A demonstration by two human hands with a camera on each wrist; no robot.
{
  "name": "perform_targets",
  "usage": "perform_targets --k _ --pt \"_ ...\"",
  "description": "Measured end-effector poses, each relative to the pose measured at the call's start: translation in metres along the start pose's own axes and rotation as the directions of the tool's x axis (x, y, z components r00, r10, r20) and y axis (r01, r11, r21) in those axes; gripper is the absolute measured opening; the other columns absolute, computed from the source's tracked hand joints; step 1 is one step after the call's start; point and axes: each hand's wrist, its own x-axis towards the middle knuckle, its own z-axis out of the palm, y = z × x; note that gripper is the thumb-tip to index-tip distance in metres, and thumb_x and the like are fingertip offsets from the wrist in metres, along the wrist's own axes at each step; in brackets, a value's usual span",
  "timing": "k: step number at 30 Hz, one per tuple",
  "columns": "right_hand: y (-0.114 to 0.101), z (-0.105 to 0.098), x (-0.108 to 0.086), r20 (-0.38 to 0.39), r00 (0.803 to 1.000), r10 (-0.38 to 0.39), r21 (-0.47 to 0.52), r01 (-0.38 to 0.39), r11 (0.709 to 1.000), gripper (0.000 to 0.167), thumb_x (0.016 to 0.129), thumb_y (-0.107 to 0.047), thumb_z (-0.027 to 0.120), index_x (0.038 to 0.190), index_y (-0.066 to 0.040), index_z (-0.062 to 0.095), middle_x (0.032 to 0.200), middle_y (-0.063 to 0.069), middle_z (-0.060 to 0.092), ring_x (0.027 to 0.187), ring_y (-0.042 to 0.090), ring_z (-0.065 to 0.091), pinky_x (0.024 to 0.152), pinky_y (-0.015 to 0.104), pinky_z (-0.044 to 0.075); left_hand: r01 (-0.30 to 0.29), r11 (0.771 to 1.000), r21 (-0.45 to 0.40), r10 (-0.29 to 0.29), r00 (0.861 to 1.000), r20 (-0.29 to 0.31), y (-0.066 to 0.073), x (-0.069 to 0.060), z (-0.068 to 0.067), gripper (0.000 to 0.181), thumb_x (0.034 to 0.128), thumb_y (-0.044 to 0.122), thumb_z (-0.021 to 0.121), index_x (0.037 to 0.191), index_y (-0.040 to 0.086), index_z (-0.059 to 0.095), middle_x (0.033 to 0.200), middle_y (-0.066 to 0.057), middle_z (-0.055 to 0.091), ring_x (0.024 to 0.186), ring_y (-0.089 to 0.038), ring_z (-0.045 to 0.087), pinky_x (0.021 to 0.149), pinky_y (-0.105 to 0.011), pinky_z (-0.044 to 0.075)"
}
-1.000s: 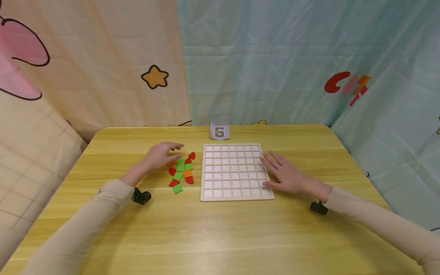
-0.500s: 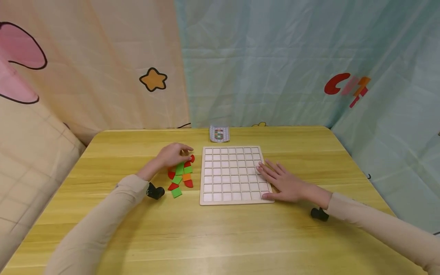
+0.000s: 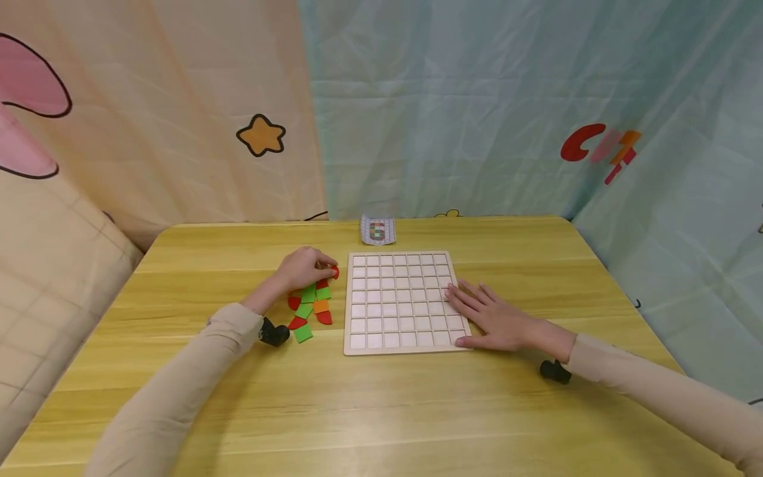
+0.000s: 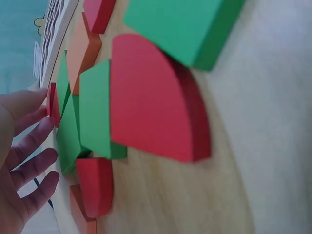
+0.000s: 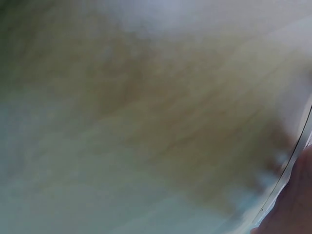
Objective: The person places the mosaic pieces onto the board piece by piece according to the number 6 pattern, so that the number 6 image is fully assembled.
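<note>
1. Thumb and forefinger of the left hand (image 3: 303,268) pinch a red quarter-circle tile (image 3: 336,272), other fingers loosely spread.
2. It sits just left of the gridded board (image 3: 393,295), slightly nearer than a second ago.
3. Right hand (image 3: 493,319), fingers straight, rests on the board's right edge.

The grid board (image 3: 400,309) looks like matt wood; left of it, smooth matt pieces (image 4: 151,100); under it, a glossy wood-grained table (image 3: 357,414); behind it, a curled paper sheet (image 3: 377,231) and a creased cloth curtain (image 3: 465,119).
</note>
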Motion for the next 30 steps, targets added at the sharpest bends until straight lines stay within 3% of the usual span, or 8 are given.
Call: perform_targets --k 7,15,30 --pt "0.0013 -0.0029 0.0004 0.024 1.0 0.004 0.002 -0.004 1.0 0.087 0.093 -0.055 0.052 0.155 -0.008 0.013 0.163 0.011 0.008 0.149 0.034 0.006 0.116 0.059 0.008 -0.03 0.999 0.019 0.03 0.999 0.022 -0.0006 0.0003 -0.0017 0.04 0.0847 0.025 0.073 0.119 0.006 0.068 0.099 -0.009 0.071 0.087 -0.02 0.063 0.074 -0.033 0.049" --pt "0.0015 -0.0053 0.0025 0.03 1.0 -0.005 0.004 0.005 1.0 0.088 0.092 -0.056 0.051 0.155 -0.008 0.012 0.163 0.01 0.009 0.15 0.033 0.007 0.116 0.058 0.009 -0.036 0.998 0.046 0.034 0.999 0.034 -0.001 0.0013 -0.0028 0.032 0.0862 0.025 0.072 0.113 0.008 0.072 0.103 -0.01 0.07 0.093 -0.023 0.063 0.08 -0.038 0.051" --pt "0.0034 -0.0038 0.002 0.041 0.999 -0.026 -0.022 0.027 0.999 0.088 0.093 -0.057 0.049 0.155 -0.008 0.012 0.163 0.01 0.009 0.15 0.031 0.008 0.116 0.057 0.009 -0.056 0.995 0.081 0.061 0.997 -0.057 -0.0024 -0.0002 -0.0001 0.033 0.0826 0.035 0.075 0.103 0.009 0.076 0.103 -0.007 0.074 0.085 -0.02 0.063 0.075 -0.036 0.05"
